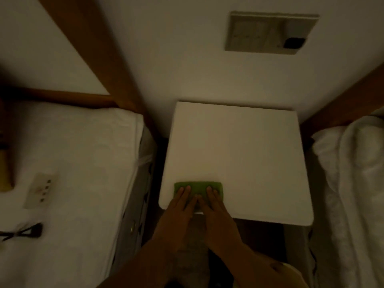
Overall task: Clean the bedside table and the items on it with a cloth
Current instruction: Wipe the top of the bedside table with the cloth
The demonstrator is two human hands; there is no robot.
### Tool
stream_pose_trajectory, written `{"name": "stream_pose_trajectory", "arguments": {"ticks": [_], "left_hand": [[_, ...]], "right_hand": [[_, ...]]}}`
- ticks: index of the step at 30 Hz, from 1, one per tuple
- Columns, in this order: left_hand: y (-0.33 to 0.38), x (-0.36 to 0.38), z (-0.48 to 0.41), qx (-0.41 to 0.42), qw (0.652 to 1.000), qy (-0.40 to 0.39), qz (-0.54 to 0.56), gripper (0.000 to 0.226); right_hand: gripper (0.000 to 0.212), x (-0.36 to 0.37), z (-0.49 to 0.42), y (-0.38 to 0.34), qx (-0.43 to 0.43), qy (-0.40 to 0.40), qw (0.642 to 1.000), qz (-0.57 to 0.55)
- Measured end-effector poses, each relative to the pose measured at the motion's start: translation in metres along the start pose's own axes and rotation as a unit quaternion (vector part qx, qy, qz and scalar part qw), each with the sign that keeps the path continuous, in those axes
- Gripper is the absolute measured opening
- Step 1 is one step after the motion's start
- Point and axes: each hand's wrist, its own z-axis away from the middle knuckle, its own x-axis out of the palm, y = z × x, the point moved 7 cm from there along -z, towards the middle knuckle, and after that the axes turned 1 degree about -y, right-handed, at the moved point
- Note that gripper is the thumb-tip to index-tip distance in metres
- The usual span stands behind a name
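Cloth (198, 189), green, lies at the near left edge of the white table (239, 154); my left hand (176, 213) and right hand (218, 213) press it flat, grip released, fingers spread.

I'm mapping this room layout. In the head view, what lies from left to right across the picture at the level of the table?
Left bed → bedside table, with the green cloth under both hands at its near edge → right bed.
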Motion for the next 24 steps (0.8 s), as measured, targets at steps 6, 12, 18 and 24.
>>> {"name": "stream_pose_trajectory", "arguments": {"ticks": [6,12,18,24], "left_hand": [[-0.039,-0.025,0.016,-0.061,0.998,0.027,0.007,0.072],[-0.052,-0.023,0.024,-0.129,0.986,0.059,0.091,0.067],[-0.093,-0.050,-0.002,-0.246,0.931,0.123,0.240,0.050],[-0.116,-0.023,0.016,-0.380,0.887,0.038,0.260,0.023]], "right_hand": [[0.078,0.015,-0.029,-0.035,-0.040,-0.019,0.999,0.016],[0.074,0.015,-0.045,-0.042,-0.108,-0.069,0.992,0.012],[0.063,-0.012,-0.054,-0.037,-0.193,-0.081,0.978,-0.010],[0.041,-0.009,-0.088,-0.053,-0.197,-0.105,0.974,-0.034]]}}
